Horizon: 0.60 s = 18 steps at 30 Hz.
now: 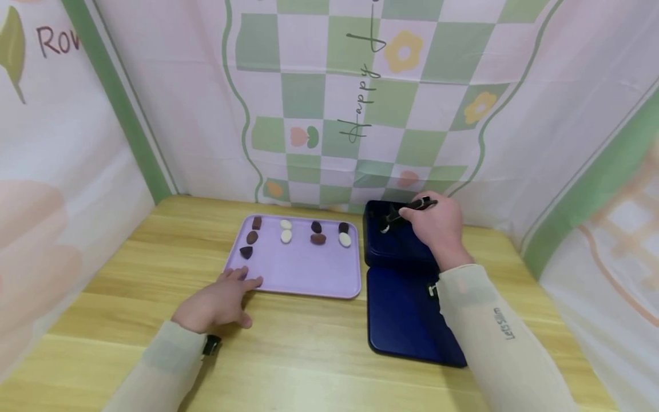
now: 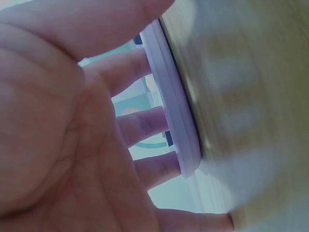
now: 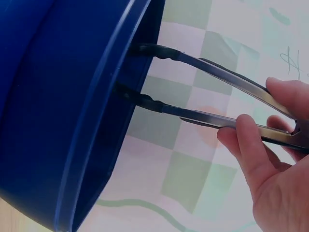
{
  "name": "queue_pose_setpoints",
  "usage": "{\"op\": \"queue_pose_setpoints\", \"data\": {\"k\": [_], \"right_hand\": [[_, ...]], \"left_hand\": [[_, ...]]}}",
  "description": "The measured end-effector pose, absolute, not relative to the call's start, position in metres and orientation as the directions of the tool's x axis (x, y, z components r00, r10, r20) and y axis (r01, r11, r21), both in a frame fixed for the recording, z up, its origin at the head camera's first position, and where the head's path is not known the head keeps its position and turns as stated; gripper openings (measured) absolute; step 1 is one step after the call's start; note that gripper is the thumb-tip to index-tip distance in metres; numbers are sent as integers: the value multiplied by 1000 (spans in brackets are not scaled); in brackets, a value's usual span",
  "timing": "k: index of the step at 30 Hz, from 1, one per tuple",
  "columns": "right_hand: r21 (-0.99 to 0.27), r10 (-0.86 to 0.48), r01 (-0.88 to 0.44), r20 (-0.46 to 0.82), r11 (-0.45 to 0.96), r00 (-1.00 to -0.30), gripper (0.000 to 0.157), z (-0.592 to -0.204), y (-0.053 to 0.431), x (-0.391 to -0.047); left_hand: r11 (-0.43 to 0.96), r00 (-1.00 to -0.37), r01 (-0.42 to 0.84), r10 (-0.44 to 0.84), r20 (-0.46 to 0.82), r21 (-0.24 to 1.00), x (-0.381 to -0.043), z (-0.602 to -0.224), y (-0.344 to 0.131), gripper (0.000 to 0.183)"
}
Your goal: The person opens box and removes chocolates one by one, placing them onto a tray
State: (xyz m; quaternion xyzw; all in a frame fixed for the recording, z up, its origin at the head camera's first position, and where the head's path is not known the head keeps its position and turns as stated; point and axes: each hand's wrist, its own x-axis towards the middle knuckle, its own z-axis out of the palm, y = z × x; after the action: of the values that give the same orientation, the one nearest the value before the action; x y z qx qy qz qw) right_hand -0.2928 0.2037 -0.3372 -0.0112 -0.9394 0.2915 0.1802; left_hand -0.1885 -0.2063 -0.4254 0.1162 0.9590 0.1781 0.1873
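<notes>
My right hand (image 1: 440, 229) holds a pair of kitchen tongs (image 3: 217, 118), thumb on one arm and fingers on the other. The tongs' dark tips reach inside a navy blue box (image 3: 48, 121) and stand apart in the right wrist view. A small white piece (image 1: 384, 229) shows by the tips in the head view; whether they grip it I cannot tell. My left hand (image 1: 221, 300) is spread at the near left corner of a lilac tray (image 1: 309, 274), several fingers touching its rim. Small chocolate-like pieces (image 1: 318, 238), brown, dark and white, lie on the tray in short columns.
The box's lid (image 1: 401, 317) lies folded back toward me on the wooden table (image 1: 298, 355), partly under my right forearm. The tray sits just left of the box. A patterned cloth (image 1: 309, 97) hangs behind the table, with more cloth at both sides.
</notes>
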Motion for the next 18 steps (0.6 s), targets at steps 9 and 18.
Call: {"op": "queue_pose_setpoints", "data": {"k": [9, 18], "right_hand": [[-774, 289, -14, 253, 633, -923, 46, -341, 214, -287], [-989, 552, -18, -66, -147, -831, 69, -338, 237, -285]], "left_hand": [[912, -903, 155, 287, -320, 381, -189, -427, -209, 87], [918, -903, 152, 279, -326, 367, -190, -427, -209, 86]]}}
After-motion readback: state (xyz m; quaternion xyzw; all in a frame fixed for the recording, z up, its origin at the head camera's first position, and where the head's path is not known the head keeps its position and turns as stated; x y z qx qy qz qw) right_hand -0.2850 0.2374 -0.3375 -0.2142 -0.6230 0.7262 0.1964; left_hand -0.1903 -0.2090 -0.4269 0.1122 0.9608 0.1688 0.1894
